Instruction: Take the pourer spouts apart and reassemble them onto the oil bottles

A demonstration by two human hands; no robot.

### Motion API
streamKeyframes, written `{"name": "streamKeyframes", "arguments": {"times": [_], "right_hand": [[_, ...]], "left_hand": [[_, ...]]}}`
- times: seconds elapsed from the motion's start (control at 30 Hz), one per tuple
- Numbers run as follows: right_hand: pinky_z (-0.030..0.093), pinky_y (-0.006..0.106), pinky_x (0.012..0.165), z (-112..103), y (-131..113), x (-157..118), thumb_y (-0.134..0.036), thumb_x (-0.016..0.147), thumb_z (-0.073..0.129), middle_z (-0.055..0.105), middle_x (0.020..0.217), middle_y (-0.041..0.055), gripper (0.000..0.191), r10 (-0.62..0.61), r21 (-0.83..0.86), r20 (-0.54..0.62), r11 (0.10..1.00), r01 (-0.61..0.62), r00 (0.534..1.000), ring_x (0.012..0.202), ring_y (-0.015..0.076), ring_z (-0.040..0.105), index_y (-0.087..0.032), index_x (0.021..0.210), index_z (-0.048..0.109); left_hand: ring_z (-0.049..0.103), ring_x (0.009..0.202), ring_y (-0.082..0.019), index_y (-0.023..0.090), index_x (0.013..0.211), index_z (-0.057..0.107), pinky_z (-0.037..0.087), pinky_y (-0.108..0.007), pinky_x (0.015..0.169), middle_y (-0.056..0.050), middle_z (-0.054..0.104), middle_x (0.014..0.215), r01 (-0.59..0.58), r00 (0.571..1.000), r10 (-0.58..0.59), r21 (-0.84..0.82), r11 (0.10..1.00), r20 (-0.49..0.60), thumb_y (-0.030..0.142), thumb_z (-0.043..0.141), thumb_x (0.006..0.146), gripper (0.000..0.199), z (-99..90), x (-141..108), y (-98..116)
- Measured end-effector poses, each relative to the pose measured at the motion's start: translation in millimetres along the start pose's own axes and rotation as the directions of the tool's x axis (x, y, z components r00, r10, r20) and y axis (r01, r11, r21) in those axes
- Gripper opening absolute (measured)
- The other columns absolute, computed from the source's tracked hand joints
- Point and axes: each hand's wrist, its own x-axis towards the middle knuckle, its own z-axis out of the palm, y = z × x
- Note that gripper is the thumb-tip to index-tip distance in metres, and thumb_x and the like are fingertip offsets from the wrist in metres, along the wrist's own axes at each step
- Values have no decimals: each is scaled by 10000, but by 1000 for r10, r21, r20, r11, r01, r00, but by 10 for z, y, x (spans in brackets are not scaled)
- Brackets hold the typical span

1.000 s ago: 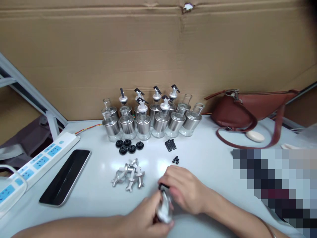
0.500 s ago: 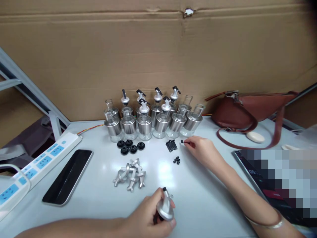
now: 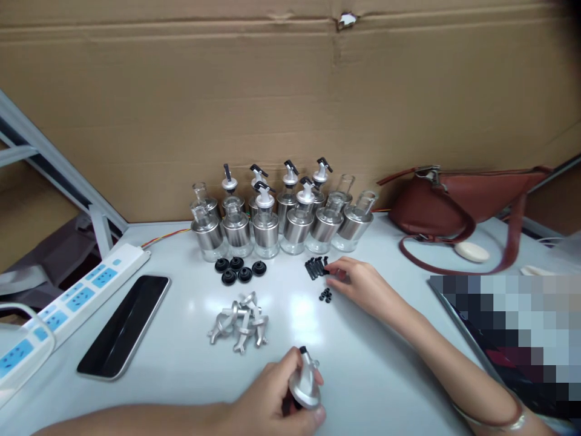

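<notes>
While the left hand (image 3: 276, 396) grips a silver pourer head (image 3: 305, 387) by its round base, its black tip pointing up and away, the right hand (image 3: 358, 281) is out at the black levers (image 3: 312, 268), thumb and fingers curled at the right end of the bunch; whether they pinch one, I can't tell. Here's the risk: these pieces lie side by side, so a loose pinch could drag two together or flick one across the smooth table (image 3: 181, 315). The tiny black caps (image 3: 325, 295) sit just below that hand, and a dropped wrist or trailing finger could scatter them. Over on the left hand, the pourer head is smooth and tapered; squeezed off-centre, it could twist and slip. And now the bottles (image 3: 266, 233), two tight rows of glass against the cardboard (image 3: 181, 109), near enough that one knock could carry to its neighbours. Six wear pourers with black levers: four at the back, two in the middle of the front row. The others stand open-necked. Steel sleeves hide their middles, but no liquid shows in the clear glass at the front bases. Off to the right slumps the brown handbag (image 3: 422, 209), whatever it holds out of sight.
</notes>
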Motion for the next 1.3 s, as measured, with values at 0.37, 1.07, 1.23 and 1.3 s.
{"name": "streamKeyframes", "arguments": {"times": [0.37,1.07,1.23,1.3], "right_hand": [[506,358,807,-3,20,-11,-144,869,507,682,933,104,249,-53,-7,-12,999,53,999,884,263,668,-143,997,721],[425,269,730,-63,-664,-445,-533,998,310,583,821,23,428,-510,716,209,661,225,834,756,142,531,-185,908,541],[419,275,701,-84,-698,-451,-541,1006,218,519,790,21,503,-578,676,196,665,317,792,729,145,493,-190,811,520],[417,273,684,-81,-715,-453,-514,1017,184,484,765,15,522,-608,645,202,672,363,768,701,142,462,-192,754,499]], "left_hand": [[284,513,-74,191,981,401,235,-228,510,83,342,637,-41,999,41,-35,999,-8,359,593,832,296,2,-25,-32],[450,550,-81,196,930,370,361,-221,559,28,518,662,15,993,16,-256,967,121,705,627,744,599,-46,47,-125],[440,567,-85,189,890,403,339,-228,570,25,522,667,75,988,-25,-334,939,151,642,709,703,578,-69,37,-42],[439,592,-92,185,878,419,347,-237,592,26,511,684,108,987,-65,-315,943,145,541,723,720,495,-61,24,18]]}}
